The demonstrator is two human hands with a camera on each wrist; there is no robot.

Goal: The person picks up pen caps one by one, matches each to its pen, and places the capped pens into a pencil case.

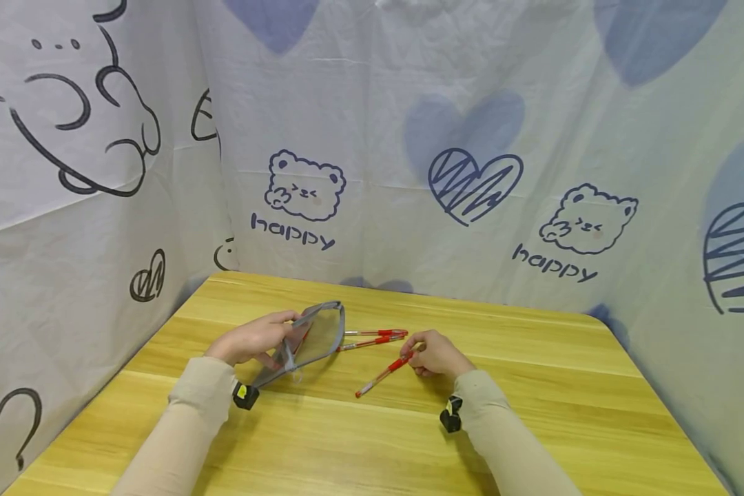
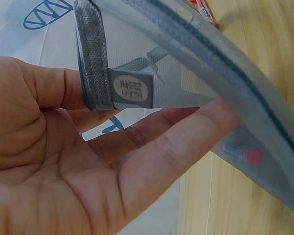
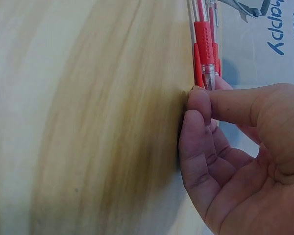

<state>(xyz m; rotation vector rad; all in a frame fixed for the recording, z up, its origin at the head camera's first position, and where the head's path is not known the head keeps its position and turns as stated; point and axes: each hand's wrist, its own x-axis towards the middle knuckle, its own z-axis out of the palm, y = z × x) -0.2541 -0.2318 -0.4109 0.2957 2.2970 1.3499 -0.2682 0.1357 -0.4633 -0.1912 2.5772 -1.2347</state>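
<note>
A grey mesh zip pouch (image 1: 340,324) is held by my left hand (image 1: 254,339), its mouth spread wide toward the right. In the left wrist view the fingers and thumb grip its edge, near a small grey label (image 2: 131,88). Through the mesh a red pen tip (image 2: 253,156) shows inside. My right hand (image 1: 437,355) pinches a clear-barrelled gel pen with a red grip (image 1: 399,363) by one end, its other end slanting toward the front left. Two similar red pens (image 1: 381,340) lie on the table between the pouch and this hand.
A wood-grain table (image 1: 347,441) spreads below both arms. White curtains (image 1: 372,124) with printed hearts and bears stand along its back and sides. Each wrist wears a small black camera, like the one on the right (image 1: 451,415).
</note>
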